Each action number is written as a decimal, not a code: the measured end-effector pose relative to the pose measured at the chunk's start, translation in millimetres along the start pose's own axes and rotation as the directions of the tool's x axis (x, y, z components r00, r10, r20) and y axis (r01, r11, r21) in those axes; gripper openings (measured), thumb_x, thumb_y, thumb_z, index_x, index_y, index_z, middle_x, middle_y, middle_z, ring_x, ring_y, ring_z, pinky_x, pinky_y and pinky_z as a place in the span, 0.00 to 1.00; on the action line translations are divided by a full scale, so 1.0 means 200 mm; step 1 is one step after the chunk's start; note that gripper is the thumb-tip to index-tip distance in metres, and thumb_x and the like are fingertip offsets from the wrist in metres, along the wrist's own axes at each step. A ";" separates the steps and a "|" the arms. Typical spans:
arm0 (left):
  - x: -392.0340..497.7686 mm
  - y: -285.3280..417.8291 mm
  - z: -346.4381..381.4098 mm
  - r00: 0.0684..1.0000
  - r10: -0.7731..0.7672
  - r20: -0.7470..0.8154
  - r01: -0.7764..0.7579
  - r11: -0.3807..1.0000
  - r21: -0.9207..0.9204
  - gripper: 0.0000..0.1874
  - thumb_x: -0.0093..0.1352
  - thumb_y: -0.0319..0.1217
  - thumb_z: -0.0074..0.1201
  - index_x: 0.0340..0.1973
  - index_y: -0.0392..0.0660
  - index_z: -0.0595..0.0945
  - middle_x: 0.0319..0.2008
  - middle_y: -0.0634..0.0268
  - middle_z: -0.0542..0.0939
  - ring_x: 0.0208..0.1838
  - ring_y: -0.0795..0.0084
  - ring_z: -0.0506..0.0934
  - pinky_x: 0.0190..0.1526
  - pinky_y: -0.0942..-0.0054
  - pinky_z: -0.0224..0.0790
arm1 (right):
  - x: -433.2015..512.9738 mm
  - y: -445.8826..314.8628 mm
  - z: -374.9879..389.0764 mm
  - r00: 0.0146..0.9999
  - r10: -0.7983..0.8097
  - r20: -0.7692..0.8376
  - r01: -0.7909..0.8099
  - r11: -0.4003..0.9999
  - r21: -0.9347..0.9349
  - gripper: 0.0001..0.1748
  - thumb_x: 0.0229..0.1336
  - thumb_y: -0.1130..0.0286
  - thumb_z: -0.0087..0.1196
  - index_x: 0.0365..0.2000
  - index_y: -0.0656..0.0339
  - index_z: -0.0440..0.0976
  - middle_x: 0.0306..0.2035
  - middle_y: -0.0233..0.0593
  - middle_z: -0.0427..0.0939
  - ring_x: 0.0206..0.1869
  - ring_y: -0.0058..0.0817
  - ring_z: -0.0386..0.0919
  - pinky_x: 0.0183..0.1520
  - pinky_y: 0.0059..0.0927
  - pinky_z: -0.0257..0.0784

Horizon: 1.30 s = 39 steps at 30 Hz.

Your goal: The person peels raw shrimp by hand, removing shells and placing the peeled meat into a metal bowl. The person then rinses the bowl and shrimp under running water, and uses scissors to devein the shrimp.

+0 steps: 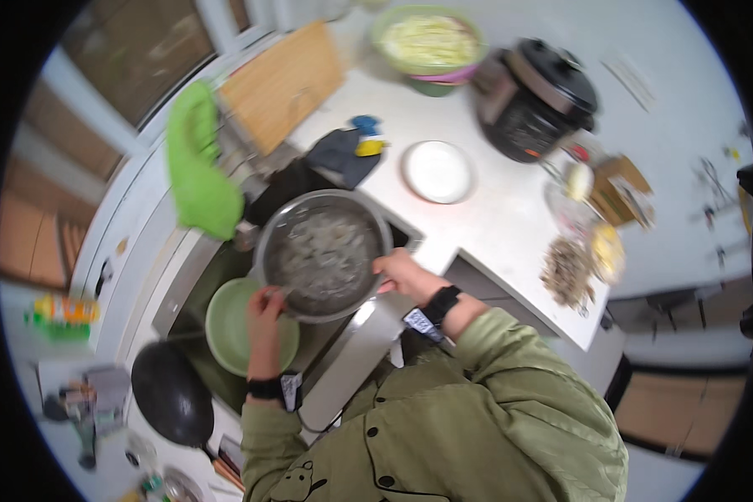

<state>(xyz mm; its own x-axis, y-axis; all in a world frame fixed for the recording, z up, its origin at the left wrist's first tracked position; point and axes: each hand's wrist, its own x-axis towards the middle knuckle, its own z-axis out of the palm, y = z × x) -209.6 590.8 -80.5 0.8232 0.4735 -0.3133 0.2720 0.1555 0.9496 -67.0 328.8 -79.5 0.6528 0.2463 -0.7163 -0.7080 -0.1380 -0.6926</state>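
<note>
A round metal basin (326, 254) holds water with pale pieces in it that I cannot name. It is over the sink (194, 314), held at its rim from both sides. My left hand (267, 307) grips the lower left edge, and my right hand (400, 271) grips the right edge with the fingers at the rim. Below and to the left, partly under my left hand and the basin, is a light green plastic bowl (229, 332) in the sink. Dark cloth (345, 154) with blue and yellow items lies just beyond the basin.
A black wok (172, 392) lies left of the sink. On the counter are a white plate (438, 171), an electric pressure cooker (539, 100), a green colander (430, 44) of cut vegetables and a cutting board (282, 85). A green cloth (197, 163) hangs near the window.
</note>
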 end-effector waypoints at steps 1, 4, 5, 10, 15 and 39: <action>-0.04 0.04 0.03 0.998 0.062 -0.016 -0.063 0.998 -0.032 0.10 0.67 0.29 0.54 0.44 0.40 0.76 0.28 0.69 0.75 0.30 0.79 0.72 0.34 0.79 0.66 | -0.05 -0.01 -0.03 1.000 -0.010 -0.022 0.009 1.000 -0.019 0.10 0.45 0.77 0.53 0.26 0.77 0.71 0.25 0.48 0.74 0.21 0.37 0.76 0.19 0.34 0.76; -0.15 0.20 0.11 0.995 0.084 0.060 -0.075 0.988 -0.137 0.09 0.68 0.27 0.52 0.43 0.39 0.76 0.29 0.69 0.74 0.31 0.80 0.73 0.36 0.81 0.67 | -0.23 -0.01 -0.15 0.992 -0.116 0.042 0.106 0.974 0.198 0.11 0.46 0.77 0.53 0.29 0.78 0.70 0.24 0.45 0.72 0.18 0.32 0.74 0.17 0.32 0.75; -0.17 0.25 0.14 0.991 0.096 0.090 -0.080 0.983 -0.164 0.09 0.68 0.26 0.52 0.43 0.39 0.76 0.29 0.69 0.74 0.31 0.80 0.73 0.36 0.81 0.67 | -0.28 -0.01 -0.20 0.996 -0.088 -0.011 0.089 0.979 0.182 0.11 0.46 0.77 0.52 0.29 0.77 0.70 0.24 0.45 0.73 0.19 0.32 0.74 0.17 0.32 0.75; -0.26 0.37 0.39 0.951 0.138 0.276 -0.112 0.988 -0.108 0.08 0.67 0.24 0.52 0.42 0.40 0.76 0.29 0.69 0.74 0.32 0.80 0.73 0.37 0.81 0.66 | -0.53 0.06 -0.50 0.991 -0.123 -0.045 0.130 0.960 0.249 0.08 0.48 0.77 0.50 0.27 0.74 0.71 0.23 0.45 0.76 0.19 0.32 0.77 0.17 0.29 0.75; -0.28 0.35 0.74 0.898 0.098 0.429 -0.069 0.994 -0.083 0.09 0.66 0.23 0.51 0.42 0.39 0.75 0.30 0.69 0.75 0.33 0.80 0.73 0.39 0.81 0.66 | -0.71 0.19 -0.84 0.972 -0.127 -0.200 0.190 0.921 0.339 0.12 0.47 0.78 0.49 0.32 0.78 0.70 0.24 0.45 0.75 0.18 0.32 0.76 0.17 0.28 0.76; -0.31 0.17 2.19 0.673 0.248 0.697 -0.469 0.871 0.143 0.11 0.64 0.22 0.54 0.42 0.41 0.78 0.30 0.74 0.71 0.32 0.84 0.67 0.34 0.85 0.59 | -0.91 0.49 -2.03 0.921 -0.193 -0.338 0.288 0.922 0.259 0.23 0.63 0.54 0.48 0.39 0.68 0.75 0.29 0.41 0.79 0.21 0.28 0.79 0.22 0.26 0.75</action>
<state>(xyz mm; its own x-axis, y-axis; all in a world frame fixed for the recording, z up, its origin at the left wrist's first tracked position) -33.4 186.9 -28.5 0.9687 -0.2472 0.0242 -0.0781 -0.2104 0.9745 -146.9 -118.9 -50.9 0.8293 -0.0702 -0.5544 -0.5341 0.1922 -0.8233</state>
